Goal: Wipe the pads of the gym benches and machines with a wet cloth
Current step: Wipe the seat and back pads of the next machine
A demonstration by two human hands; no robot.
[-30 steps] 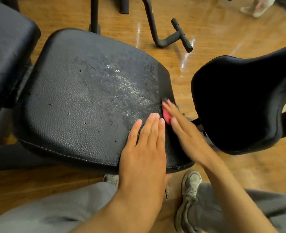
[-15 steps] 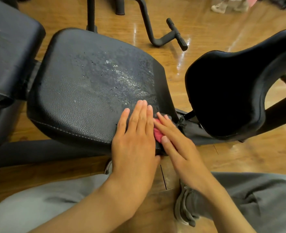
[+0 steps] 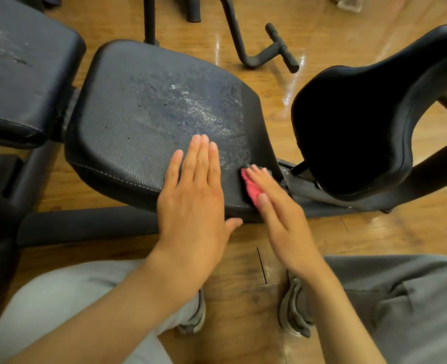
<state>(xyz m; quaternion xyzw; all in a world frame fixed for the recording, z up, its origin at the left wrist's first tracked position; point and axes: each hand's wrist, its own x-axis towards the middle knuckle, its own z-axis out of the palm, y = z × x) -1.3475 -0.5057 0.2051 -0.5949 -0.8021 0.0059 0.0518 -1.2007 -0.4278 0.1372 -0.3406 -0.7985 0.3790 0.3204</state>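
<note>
pink cloth (image 3: pixel 252 189) mostly hidden under flat right hand (image 3: pixel 282 216). left hand (image 3: pixel 193 198) flat, open on seat pad (image 3: pixel 143 132). pad black, wet sheen mid-surface.

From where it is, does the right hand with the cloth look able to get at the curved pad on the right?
Probably yes. The right hand presses the pink cloth at the seat pad corner; the curved pad lies close beside, with nothing between.

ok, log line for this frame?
wipe seat pad | left hand flat on pad | right hand presses pink cloth at right edge
</note>
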